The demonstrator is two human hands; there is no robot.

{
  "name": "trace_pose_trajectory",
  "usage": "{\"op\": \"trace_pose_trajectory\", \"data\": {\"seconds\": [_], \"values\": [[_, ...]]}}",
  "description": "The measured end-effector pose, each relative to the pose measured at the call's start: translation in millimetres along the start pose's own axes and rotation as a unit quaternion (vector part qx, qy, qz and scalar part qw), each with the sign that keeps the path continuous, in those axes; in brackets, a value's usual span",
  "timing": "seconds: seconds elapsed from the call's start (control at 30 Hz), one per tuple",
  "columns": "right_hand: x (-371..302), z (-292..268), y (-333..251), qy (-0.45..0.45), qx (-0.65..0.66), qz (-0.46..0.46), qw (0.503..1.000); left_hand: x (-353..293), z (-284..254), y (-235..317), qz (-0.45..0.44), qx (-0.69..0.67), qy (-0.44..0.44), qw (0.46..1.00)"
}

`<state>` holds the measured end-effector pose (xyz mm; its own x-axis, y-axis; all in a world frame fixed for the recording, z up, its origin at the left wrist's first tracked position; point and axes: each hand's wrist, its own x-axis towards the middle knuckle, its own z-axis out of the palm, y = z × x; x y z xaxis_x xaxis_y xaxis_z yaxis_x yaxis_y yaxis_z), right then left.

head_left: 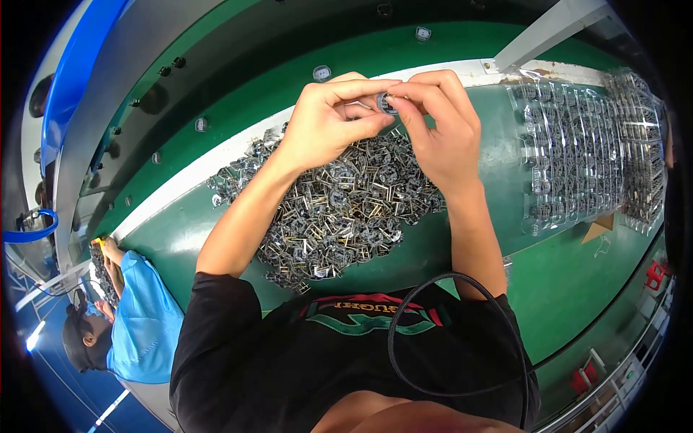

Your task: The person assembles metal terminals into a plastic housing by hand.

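My left hand and my right hand meet above the far edge of the bench. Between their fingertips is a small grey round plastic housing with a dark inside. The left fingers grip its left side, while the right thumb and forefinger pinch at its right; whether the right holds a second small part there is hidden. Below both hands lies a large heap of small dark parts with metal pins, spread over the green bench top.
Clear plastic trays filled with dark parts are stacked at the right. Past a white rail, a green strip carries spaced grey housings. A white post rises at the far right. A co-worker in blue works at left.
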<state>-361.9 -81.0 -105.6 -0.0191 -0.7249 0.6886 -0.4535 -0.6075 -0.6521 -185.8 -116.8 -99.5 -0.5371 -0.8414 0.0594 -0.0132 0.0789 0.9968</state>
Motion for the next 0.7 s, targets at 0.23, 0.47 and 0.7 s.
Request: {"op": "trace_pose_trajectory", "data": {"seconds": [0.23,0.47,0.7], "values": [[-8,7,1,-0.039,0.08,0.19,0.978,2,-5,-2,-0.022,-0.077,0.029,0.996],[-10,3,30,-0.116,0.206,0.246,0.94,13,-6,-9,-0.034,-0.008,0.089,0.995],[-12,-26,70,-0.24,-0.059,0.132,0.96,115,-85,-52,-0.021,0.236,0.191,0.952]]}}
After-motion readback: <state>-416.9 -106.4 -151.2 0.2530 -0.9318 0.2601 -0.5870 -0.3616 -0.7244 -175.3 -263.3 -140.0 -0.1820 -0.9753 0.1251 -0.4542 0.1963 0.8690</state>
